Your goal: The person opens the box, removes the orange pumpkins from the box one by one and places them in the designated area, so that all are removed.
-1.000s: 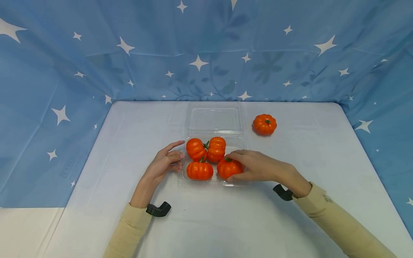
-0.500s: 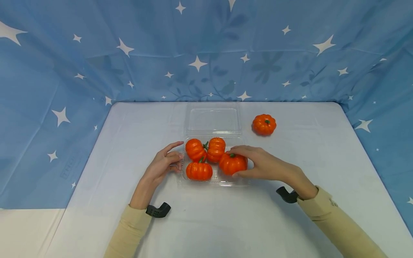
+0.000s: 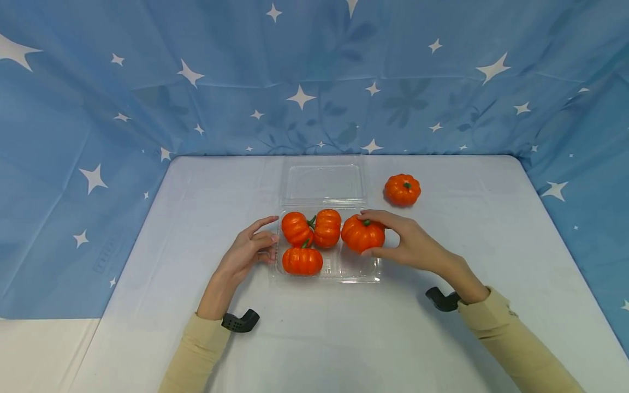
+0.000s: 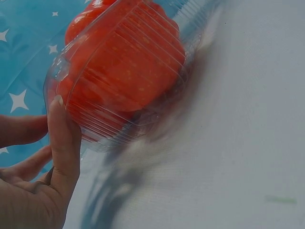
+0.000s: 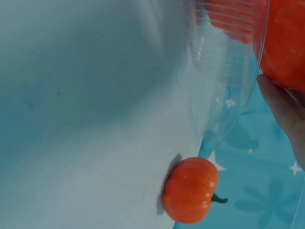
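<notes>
In the head view my right hand (image 3: 410,240) grips an orange toy pumpkin (image 3: 362,234) with a green stem, thumb on the near side and fingers on the far side. The pumpkin is over the right part of a clear plastic clamshell box (image 3: 351,275). In the right wrist view this pumpkin (image 5: 286,45) shows above the box rim, fingertips against it. Three more pumpkins (image 3: 302,261) sit in the box's left and middle. My left hand (image 3: 248,248) is at the box's left side, fingers extended; in the left wrist view a fingertip touches the clear wall (image 4: 102,121).
The box's clear lid (image 3: 324,183) lies folded back behind it. Another orange pumpkin (image 3: 402,190) rests on the white table (image 3: 314,338), right of the lid. A blue star-patterned cloth (image 3: 314,71) hangs behind the table's far edge.
My right hand has carried its pumpkin away from the box's front right, rightward and toward the back. My left hand has stayed at the box's left side.
</notes>
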The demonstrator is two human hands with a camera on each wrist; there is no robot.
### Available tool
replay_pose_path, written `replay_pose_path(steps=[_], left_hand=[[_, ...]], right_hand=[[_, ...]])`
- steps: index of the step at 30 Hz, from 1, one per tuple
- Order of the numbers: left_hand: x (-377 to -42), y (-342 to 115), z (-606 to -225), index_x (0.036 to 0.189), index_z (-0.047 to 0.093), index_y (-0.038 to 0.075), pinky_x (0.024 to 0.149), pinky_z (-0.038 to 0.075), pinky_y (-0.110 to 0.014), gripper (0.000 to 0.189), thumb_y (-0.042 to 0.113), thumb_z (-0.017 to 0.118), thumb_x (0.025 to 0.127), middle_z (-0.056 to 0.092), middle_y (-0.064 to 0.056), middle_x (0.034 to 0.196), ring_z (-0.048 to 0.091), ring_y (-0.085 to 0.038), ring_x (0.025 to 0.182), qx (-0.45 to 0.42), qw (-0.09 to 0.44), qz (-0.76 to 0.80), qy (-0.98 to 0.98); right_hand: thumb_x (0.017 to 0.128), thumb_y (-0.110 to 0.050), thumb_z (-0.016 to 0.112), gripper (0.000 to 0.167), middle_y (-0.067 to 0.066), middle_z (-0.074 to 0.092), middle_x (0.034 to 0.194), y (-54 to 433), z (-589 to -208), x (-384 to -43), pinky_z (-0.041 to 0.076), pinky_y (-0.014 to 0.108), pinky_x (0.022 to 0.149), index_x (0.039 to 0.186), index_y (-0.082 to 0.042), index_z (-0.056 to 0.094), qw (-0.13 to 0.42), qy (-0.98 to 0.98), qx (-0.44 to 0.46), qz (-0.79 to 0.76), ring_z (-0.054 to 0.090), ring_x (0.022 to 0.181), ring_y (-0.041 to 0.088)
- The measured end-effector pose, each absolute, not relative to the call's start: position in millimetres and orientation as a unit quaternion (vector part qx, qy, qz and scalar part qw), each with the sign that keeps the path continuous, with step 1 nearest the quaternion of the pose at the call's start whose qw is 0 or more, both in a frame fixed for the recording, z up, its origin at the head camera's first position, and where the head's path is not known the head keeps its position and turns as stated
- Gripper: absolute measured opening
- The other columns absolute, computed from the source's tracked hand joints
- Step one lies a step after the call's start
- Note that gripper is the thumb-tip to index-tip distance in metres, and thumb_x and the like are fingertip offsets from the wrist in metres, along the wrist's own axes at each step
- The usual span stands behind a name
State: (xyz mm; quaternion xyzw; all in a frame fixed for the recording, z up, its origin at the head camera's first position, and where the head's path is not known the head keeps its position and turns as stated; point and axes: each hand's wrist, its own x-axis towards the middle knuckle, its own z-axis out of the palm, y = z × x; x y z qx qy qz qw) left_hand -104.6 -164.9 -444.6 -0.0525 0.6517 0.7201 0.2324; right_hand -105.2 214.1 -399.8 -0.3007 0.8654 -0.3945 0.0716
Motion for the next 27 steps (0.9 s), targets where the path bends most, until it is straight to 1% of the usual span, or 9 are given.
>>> replay_pose_path(steps=[5, 8, 10, 13, 17, 20, 24, 27], left_hand=[[-104.8, -164.6, -444.8, 0.156, 0.041, 0.015, 0.058, 0.056, -0.024, 0.056, 0.006, 0.059, 0.103, 0.065, 0.001, 0.081, 0.059, -0.013, 0.062, -0.051, 0.233, 0.719, 0.653], [-105.0, -164.4, -444.8, 0.156, 0.041, 0.015, 0.058, 0.056, -0.024, 0.057, 0.006, 0.059, 0.102, 0.065, 0.001, 0.08, 0.059, -0.013, 0.062, -0.051, 0.234, 0.719, 0.653], [-105.2, -164.2, -444.8, 0.156, 0.041, 0.015, 0.058, 0.056, -0.024, 0.057, 0.007, 0.059, 0.102, 0.065, 0.001, 0.08, 0.059, -0.013, 0.061, -0.051, 0.234, 0.719, 0.653], [-105.3, -164.0, -444.4, 0.156, 0.041, 0.015, 0.058, 0.056, -0.024, 0.057, 0.007, 0.059, 0.102, 0.064, 0.0, 0.08, 0.059, -0.013, 0.061, -0.052, 0.234, 0.718, 0.653], [-105.1, -164.0, -444.2, 0.156, 0.041, 0.014, 0.057, 0.056, -0.024, 0.057, 0.007, 0.059, 0.102, 0.064, 0.0, 0.08, 0.059, -0.014, 0.061, -0.053, 0.235, 0.718, 0.653], [-105.1, -164.3, -444.5, 0.156, 0.041, 0.014, 0.057, 0.056, -0.024, 0.057, 0.007, 0.059, 0.102, 0.065, 0.0, 0.08, 0.059, -0.014, 0.061, -0.053, 0.236, 0.719, 0.652], [-105.6, -165.0, -445.6, 0.156, 0.041, 0.014, 0.058, 0.056, -0.024, 0.058, 0.008, 0.06, 0.102, 0.065, 0.001, 0.08, 0.058, -0.013, 0.061, -0.053, 0.236, 0.717, 0.654], [-105.7, -165.3, -446.1, 0.156, 0.041, 0.014, 0.058, 0.057, -0.024, 0.058, 0.008, 0.06, 0.102, 0.065, 0.001, 0.08, 0.058, -0.012, 0.061, -0.053, 0.234, 0.716, 0.655]], right_hand=[[0.082, -0.016, 0.088, 0.071, 0.007, 0.057, 0.149, 223.3, -400.9, -106.3, 0.053, 0.053, 0.104, 0.145, -0.016, 0.057, 0.052, 0.872, -0.28, -0.397, 0.058, 0.133, 0.03], [0.081, -0.017, 0.089, 0.072, 0.007, 0.058, 0.147, 229.1, -400.3, -106.7, 0.054, 0.048, 0.103, 0.145, -0.015, 0.056, 0.038, 0.88, -0.271, -0.387, 0.06, 0.13, 0.028], [0.08, -0.017, 0.09, 0.074, 0.006, 0.058, 0.146, 232.8, -399.9, -106.6, 0.055, 0.043, 0.103, 0.145, -0.015, 0.055, 0.03, 0.885, -0.266, -0.382, 0.06, 0.129, 0.027], [0.08, -0.018, 0.09, 0.075, 0.006, 0.058, 0.146, 238.5, -400.2, -106.8, 0.055, 0.043, 0.103, 0.146, -0.015, 0.054, 0.022, 0.889, -0.258, -0.378, 0.06, 0.129, 0.028], [0.081, -0.014, 0.089, 0.073, 0.009, 0.059, 0.145, 246.1, -403.1, -107.2, 0.051, 0.022, 0.103, 0.145, -0.013, 0.054, 0.012, 0.888, -0.251, -0.384, 0.061, 0.126, 0.031], [0.081, -0.012, 0.089, 0.073, 0.009, 0.059, 0.144, 251.4, -405.5, -107.4, 0.04, 0.004, 0.099, 0.145, -0.014, 0.055, 0.008, 0.888, -0.241, -0.392, 0.062, 0.125, 0.031], [0.08, -0.012, 0.089, 0.074, 0.009, 0.059, 0.145, 258.6, -407.2, -108.3, 0.04, 0.004, 0.098, 0.145, -0.015, 0.055, 0.002, 0.891, -0.23, -0.391, 0.06, 0.126, 0.03], [0.08, -0.012, 0.089, 0.073, 0.011, 0.059, 0.143, 263.9, -407.9, -108.1, 0.039, 0.003, 0.097, 0.145, -0.014, 0.055, -0.005, 0.894, -0.224, -0.387, 0.059, 0.125, 0.031]])
